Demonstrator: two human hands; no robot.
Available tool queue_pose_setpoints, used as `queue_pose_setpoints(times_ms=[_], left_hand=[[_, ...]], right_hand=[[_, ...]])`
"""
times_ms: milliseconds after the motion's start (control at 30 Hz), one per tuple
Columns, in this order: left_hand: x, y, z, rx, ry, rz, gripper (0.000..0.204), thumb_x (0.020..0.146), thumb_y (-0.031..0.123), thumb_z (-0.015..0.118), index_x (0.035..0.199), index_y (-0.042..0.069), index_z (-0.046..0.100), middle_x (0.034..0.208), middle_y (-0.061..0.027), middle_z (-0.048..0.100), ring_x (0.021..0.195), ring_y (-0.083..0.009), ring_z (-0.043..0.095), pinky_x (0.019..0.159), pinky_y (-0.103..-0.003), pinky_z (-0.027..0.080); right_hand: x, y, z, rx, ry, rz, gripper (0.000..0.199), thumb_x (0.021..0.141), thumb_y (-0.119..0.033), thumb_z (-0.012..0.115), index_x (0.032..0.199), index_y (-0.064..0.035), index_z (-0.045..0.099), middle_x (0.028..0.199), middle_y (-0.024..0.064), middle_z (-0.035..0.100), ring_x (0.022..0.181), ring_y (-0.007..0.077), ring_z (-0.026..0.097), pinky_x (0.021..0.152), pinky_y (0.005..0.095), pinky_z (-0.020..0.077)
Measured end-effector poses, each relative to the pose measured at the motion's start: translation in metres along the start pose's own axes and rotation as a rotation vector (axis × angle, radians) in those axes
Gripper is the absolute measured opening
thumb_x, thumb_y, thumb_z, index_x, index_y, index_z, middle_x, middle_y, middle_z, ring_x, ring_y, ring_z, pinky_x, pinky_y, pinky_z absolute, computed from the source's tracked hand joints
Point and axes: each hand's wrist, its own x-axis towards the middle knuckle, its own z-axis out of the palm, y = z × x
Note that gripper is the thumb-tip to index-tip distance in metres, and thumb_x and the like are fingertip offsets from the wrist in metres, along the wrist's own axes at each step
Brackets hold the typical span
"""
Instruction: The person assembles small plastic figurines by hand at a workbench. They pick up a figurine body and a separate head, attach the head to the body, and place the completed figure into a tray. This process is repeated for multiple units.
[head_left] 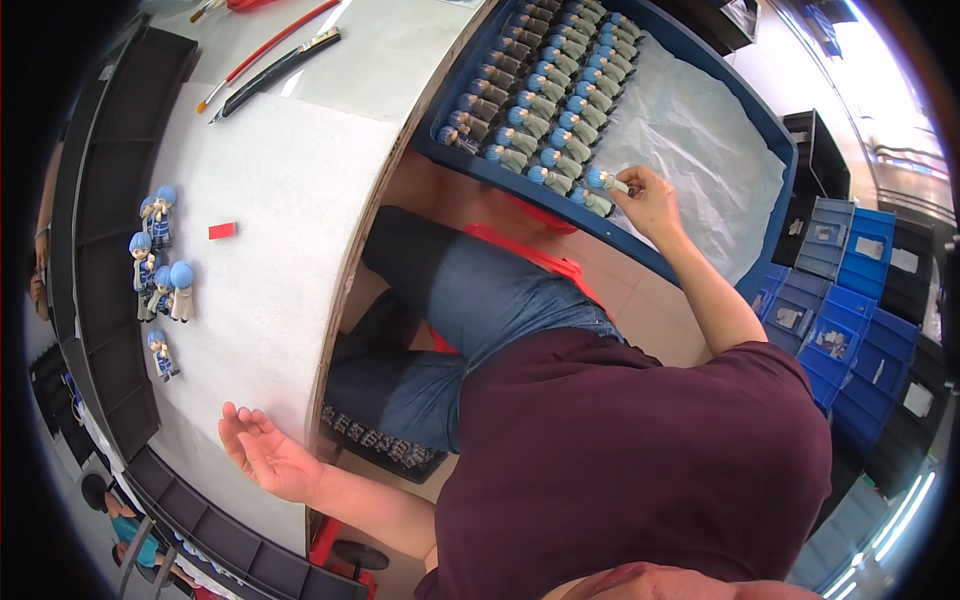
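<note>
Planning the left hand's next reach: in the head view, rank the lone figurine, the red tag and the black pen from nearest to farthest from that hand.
From the left hand, at the table edge:
1. Lone figurine, just up-left of it.
2. Red tag, mid-table, past the figurine cluster.
3. Black pen, at the far end beside the red one.

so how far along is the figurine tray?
Done: several rows of blue-haired figurines lie packed in the blue tray. In hand: right hand sets one figurine at the row end. Left: loose figurines on the white table; left hand empty.
</note>
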Motion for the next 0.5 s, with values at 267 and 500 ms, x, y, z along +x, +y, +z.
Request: queue_pose_setpoints(times_ms=[267,500], left_hand=[[-0.005,-0.005,-0.002,0.076,0.072,0.029,0.027,0.091,0.001,0.044,0.116,-0.007,0.051,0.118,-0.0193,0.053,0.1,-0.0209,0.054,0.09,-0.03,0.045],[0.002,-0.001,0.023,0.042,0.166,-0.02,0.022,0.084,-0.006,0.051,0.105,-0.005,0.058,0.104,-0.0157,0.061,0.089,-0.018,0.06,0.082,-0.029,0.048]], right_hand=[[0.017,0.015,0.004,0.006,-0.149,-0.143,0.028,0.074,-0.028,0.066,0.079,-0.001,0.064,0.073,0.0136,0.066,0.069,0.0208,0.063,0.065,0.0325,0.049],[0.0,-0.136,-0.009,0.366,0.065,-0.626,0.013,0.079,0.001,0.062,0.091,0.0007,0.064,0.082,0.0063,0.064,0.07,0.0116,0.059,0.065,0.022,0.047]])
